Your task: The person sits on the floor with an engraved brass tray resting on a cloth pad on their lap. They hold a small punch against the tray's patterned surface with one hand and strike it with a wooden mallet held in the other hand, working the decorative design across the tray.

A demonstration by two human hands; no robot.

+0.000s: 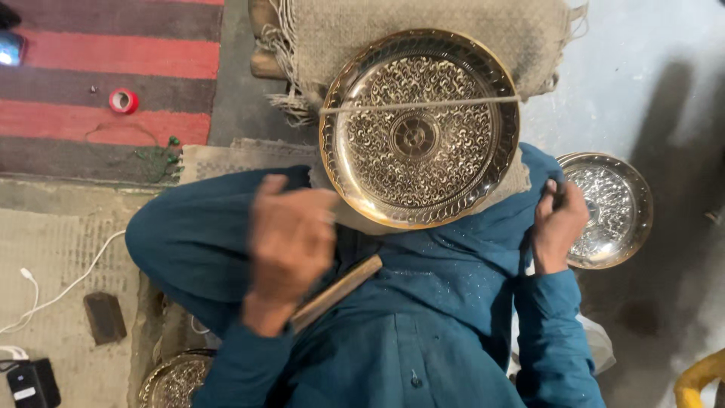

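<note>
A round brass plate (420,128) with fine engraved patterns rests on burlap cloth (423,30) over my lap, a thin cord stretched across it. My left hand (291,242) hovers over my left knee beside the plate's lower left rim, fingers curled loosely; a wooden stick (337,292) lies under it across my lap. My right hand (559,225) is closed around a small dark tool at my right knee, next to a second engraved plate (613,208) on the floor.
A third engraved plate (175,380) lies at the bottom left. A red tape roll (123,100) sits on a striped rug (106,75). White cables (53,291), a dark block (104,317) and a charger (32,383) lie on the left mat. A yellow object (698,378) is at bottom right.
</note>
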